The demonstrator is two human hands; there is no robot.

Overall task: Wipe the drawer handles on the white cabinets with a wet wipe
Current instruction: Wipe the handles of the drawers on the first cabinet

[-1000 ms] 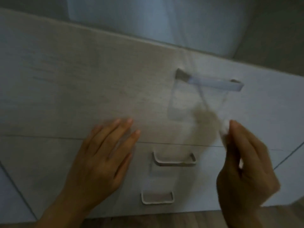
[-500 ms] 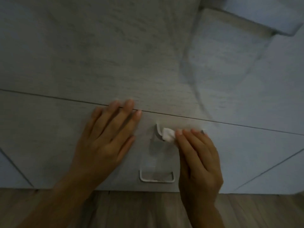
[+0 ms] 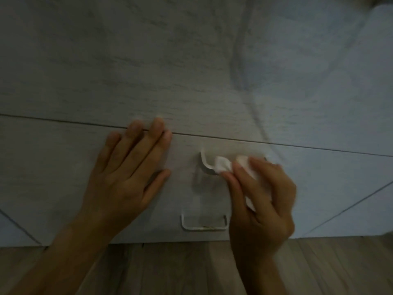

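Note:
My right hand (image 3: 262,201) grips a crumpled white wet wipe (image 3: 223,166) and presses it against the middle drawer handle (image 3: 205,162), a white U-shaped pull whose right part is hidden by the wipe and my fingers. Flat on the white wood-grain drawer front (image 3: 63,167) lies my left hand (image 3: 125,173), fingers spread, its tips on the seam between two drawers. Below, the lowest drawer handle (image 3: 204,225) is bare and fully visible.
A wooden floor (image 3: 191,269) runs along the bottom of the view, under the cabinet's base. Diagonal seams of neighbouring cabinet fronts show at the far left and right. The upper drawer front (image 3: 148,60) fills the top, crossed by a curved shadow.
The view dropped from the top handle to the middle one. My right hand brought the wipe down onto the middle handle and now wraps it more fully. The left hand stayed flat.

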